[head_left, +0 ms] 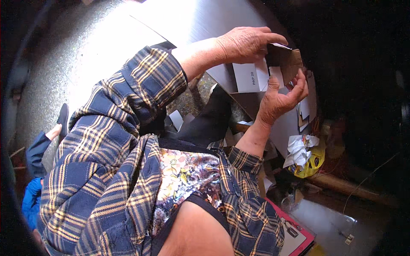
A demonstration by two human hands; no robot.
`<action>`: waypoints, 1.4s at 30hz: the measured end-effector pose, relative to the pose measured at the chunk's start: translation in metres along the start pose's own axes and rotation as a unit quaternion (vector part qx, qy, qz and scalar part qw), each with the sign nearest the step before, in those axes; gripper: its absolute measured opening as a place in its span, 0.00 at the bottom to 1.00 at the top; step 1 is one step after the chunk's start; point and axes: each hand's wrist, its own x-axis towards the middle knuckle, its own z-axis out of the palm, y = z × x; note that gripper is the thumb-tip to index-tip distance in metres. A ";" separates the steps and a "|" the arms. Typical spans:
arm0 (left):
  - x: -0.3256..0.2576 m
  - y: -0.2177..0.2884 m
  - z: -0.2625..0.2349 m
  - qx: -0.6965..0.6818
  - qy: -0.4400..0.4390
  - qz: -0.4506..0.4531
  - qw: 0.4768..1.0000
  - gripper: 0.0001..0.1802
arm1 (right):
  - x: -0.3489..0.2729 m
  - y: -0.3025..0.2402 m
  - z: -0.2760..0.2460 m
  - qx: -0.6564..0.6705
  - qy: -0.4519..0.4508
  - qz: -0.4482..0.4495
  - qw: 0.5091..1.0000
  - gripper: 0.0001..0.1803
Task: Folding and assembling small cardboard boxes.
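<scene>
Head view, single frame.

Left hand (pixel 245 42): far centre, palm down, fingers curled over the top edge of a small brown cardboard box (pixel 287 59); grasping it.

Right hand (pixel 279 97): just nearer than the box, palm turned up, fingers spread and bent, fingertips (pixel 302 77) touching the box's near side and a white flap (pixel 275 76); holding from below, grip loose.

Small brown cardboard box: held between both hands, far right of centre, tilted, part-folded.

White card piece (pixel 250 77): just left of the box, under the left wrist.

Flat grey cardboard sheets (pixel 200 19): spread far behind the hands.

Plaid shirt sleeves (pixel 128 111): blue and yellow check, filling the near left.

Crumpled white paper (pixel 299 149) on a yellow bag (pixel 314 164): right, near the right forearm.

Pink-edged carton (pixel 294 234): near right.

Blue-sleeved limb of another person (pixel 38 149): far left edge.
</scene>
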 end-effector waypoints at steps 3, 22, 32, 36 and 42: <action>0.006 0.004 -0.009 0.080 -0.018 0.003 0.997 0.17 | 0.004 -0.009 -0.002 -0.034 -0.023 -0.009 0.999 0.34; 0.004 -0.008 0.011 0.012 -0.017 0.064 0.998 0.16 | 0.006 -0.008 -0.001 -0.011 0.017 0.004 1.000 0.39; 0.000 -0.001 0.006 0.028 -0.023 0.017 0.999 0.16 | 0.004 0.003 0.002 -0.005 -0.021 -0.089 0.996 0.20; 0.001 -0.002 0.007 0.068 -0.039 -0.002 0.997 0.21 | 0.005 0.001 0.000 -0.025 -0.043 -0.099 0.994 0.21; 0.000 -0.003 0.014 0.051 -0.017 0.014 0.998 0.21 | 0.016 -0.008 -0.002 -0.021 -0.096 -0.010 0.995 0.15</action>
